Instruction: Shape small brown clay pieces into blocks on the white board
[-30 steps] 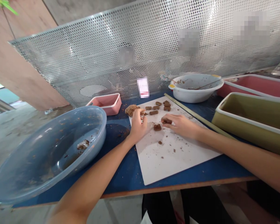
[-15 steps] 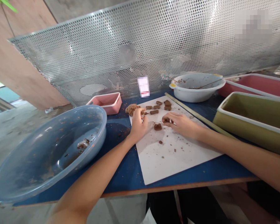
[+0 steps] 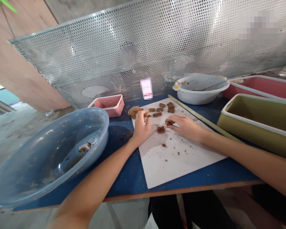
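Note:
A white board (image 3: 154, 170) lies on the blue table, with brown crumbs over it. My left hand (image 3: 142, 127) rests at the board's left edge, thumb and fingers bent but apart. Just beyond its fingers sits a large lump of brown clay (image 3: 134, 111). My right hand (image 3: 184, 125) has its fingertips closed on a small piece of brown clay (image 3: 170, 122), partly hidden by them. Between my hands lies a loose clay chunk (image 3: 161, 129), with a small clay ball (image 3: 163, 145) nearer me. Several short clay rolls (image 3: 157, 114) are grouped at the board's far end.
A big blue basin (image 3: 49, 184) takes up the left side. Behind it stands a small pink tub (image 3: 116, 108). A pale stick (image 3: 200, 115) runs along the board's right; past it are a white basin (image 3: 200, 98), an olive planter (image 3: 257, 133) and a pink planter (image 3: 264, 84). Perforated metal (image 3: 85, 60) rises behind.
My right fingertips have closed in slightly around the small clay piece. My left hand and the clay on the board look unchanged.

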The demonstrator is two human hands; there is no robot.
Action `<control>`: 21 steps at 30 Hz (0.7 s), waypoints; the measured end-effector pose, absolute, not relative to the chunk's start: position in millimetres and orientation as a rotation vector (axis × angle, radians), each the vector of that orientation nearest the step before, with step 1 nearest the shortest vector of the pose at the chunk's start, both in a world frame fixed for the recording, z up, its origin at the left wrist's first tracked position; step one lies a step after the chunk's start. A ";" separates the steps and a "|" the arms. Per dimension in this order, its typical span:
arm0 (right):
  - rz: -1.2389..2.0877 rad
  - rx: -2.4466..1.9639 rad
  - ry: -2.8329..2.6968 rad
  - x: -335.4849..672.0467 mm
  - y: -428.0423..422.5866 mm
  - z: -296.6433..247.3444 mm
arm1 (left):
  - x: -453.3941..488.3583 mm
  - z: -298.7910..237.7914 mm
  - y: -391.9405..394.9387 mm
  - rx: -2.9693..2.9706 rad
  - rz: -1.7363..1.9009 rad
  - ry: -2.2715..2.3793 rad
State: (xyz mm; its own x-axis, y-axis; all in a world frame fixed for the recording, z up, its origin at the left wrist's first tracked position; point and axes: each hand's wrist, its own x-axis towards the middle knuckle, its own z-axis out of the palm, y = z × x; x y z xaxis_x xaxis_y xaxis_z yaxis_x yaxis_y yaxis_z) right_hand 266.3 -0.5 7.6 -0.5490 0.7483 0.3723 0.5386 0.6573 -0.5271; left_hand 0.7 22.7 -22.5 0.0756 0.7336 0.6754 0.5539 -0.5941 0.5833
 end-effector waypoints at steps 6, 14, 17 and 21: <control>0.431 -0.949 -2.279 266.7 -0.8 8.4 | 1.4 -22.8 22.4 2.170 1.552 1.329; 0.499 -1.056 -2.357 266.0 -4.8 13.7 | 1.9 -22.0 21.9 2.192 1.553 1.335; 0.478 -1.033 -2.351 265.7 -4.0 12.9 | 1.0 -22.3 22.4 2.203 1.549 1.332; 0.468 -1.010 -2.307 265.4 -2.5 11.7 | 0.7 -22.5 22.5 2.201 1.534 1.333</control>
